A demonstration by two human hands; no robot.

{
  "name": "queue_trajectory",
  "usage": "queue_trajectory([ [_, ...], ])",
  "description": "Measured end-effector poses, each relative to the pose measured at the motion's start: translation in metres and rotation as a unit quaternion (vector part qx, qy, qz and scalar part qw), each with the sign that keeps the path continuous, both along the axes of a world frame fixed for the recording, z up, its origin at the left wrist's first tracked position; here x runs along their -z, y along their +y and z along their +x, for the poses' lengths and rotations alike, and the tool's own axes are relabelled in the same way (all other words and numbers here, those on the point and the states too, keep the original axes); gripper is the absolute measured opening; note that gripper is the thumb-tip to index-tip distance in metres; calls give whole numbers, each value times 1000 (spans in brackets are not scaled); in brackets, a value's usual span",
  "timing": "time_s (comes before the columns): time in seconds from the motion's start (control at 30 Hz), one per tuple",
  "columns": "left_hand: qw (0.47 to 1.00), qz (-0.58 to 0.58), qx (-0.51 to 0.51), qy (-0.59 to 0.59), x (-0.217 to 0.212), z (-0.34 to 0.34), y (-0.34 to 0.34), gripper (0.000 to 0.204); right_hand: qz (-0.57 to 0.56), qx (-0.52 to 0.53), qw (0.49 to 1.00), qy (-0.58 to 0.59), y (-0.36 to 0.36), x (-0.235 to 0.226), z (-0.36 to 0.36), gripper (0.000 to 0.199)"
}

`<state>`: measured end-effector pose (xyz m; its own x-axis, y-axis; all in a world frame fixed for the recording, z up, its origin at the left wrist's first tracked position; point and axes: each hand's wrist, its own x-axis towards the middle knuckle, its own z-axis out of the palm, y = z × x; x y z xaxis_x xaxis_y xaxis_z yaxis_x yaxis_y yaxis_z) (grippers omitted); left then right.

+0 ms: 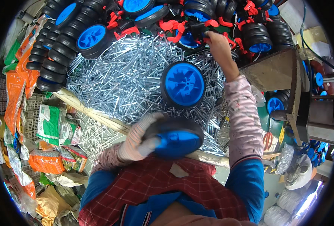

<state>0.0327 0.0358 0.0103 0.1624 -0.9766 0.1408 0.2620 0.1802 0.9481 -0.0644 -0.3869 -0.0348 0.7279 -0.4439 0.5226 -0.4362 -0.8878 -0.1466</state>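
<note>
Close to my body, my left hand (140, 141), in a light striped glove, is closed on the rim of a wheel (178, 141) with a black tire and blue hub; the wheel is blurred. My bare right hand (219, 47) reaches to the far side, its fingers closed at a black plastic part (198, 31) among red-levered pieces. The fingers partly hide what they grip. Between my hands, a second blue-hubbed wheel (184, 84) lies face up on a broad heap of silvery metal pins (125, 75).
Stacked black wheels (56, 64) line the far left, and more wheels (255, 37) lie at the far right among red levers (174, 28). A wooden strip (91, 113) edges the heap in front. Right stands a brown board (270, 69) beside a machine; bags (48, 122) crowd the left.
</note>
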Motion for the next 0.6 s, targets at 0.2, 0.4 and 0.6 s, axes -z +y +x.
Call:
queue_trajectory([
  [0.2, 850, 115, -94, -505, -9, -13, -1, 69, -22, 12, 999, 38, 13, 5, 0, 29],
  [0.4, 831, 9, -55, -554, -2, -11, 4, 56, 127, 91, 988, 7, 19, 10, -9, 31],
  [0.6, 997, 22, 53, 57, 29, -10, 22, 38, 491, -111, 821, -269, 129, -55, -66, 24],
])
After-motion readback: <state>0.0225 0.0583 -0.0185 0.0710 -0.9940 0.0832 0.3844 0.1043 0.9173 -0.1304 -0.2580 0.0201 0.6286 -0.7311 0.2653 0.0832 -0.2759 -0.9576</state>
